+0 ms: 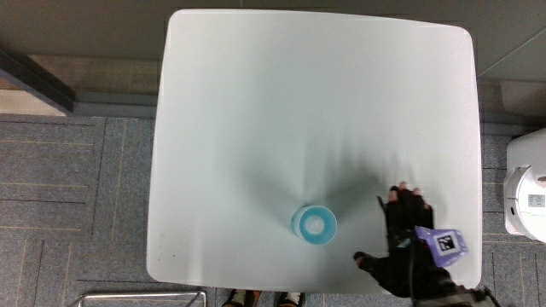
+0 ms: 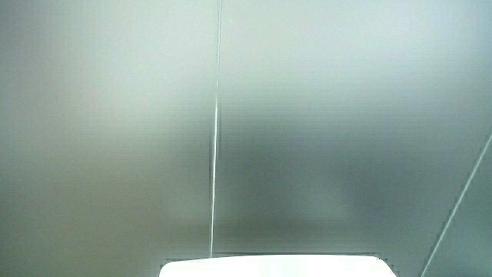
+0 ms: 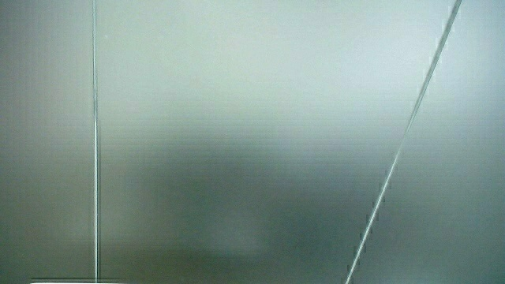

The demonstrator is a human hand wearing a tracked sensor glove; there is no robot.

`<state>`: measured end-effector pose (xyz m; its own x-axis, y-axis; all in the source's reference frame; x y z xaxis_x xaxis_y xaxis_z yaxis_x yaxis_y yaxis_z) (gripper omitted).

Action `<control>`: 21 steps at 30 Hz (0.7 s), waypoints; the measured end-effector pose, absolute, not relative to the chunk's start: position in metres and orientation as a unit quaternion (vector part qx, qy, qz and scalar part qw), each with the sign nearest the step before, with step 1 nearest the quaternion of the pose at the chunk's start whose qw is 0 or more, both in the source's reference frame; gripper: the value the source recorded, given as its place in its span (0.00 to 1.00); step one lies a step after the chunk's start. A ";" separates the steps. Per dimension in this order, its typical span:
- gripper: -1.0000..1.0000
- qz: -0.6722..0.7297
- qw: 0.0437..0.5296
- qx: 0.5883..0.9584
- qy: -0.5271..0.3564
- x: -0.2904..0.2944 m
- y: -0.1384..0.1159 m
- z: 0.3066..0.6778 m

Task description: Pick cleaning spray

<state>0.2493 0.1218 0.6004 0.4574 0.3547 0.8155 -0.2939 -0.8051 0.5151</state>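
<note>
Blue and white from above, the cleaning spray (image 1: 313, 223) stands upright on the pale table (image 1: 281, 102), close to the table's edge nearest to me. My hand (image 1: 408, 243) in the black glove is beside it, low over the same part of the table, apart from the bottle and not touching it. My fingers (image 1: 403, 201) are spread and relaxed, the thumb pointing toward the spray, and they hold nothing. On the back of my hand sits the small patterned cube (image 1: 444, 243). Both side views show only a pale wall.
</note>
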 end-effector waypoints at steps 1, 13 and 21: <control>0.50 0.521 0.321 0.790 0.022 0.244 0.120 0.599; 0.50 0.682 0.311 0.660 -0.047 0.209 0.113 0.617; 0.53 0.714 0.309 0.627 -0.034 0.195 0.113 0.607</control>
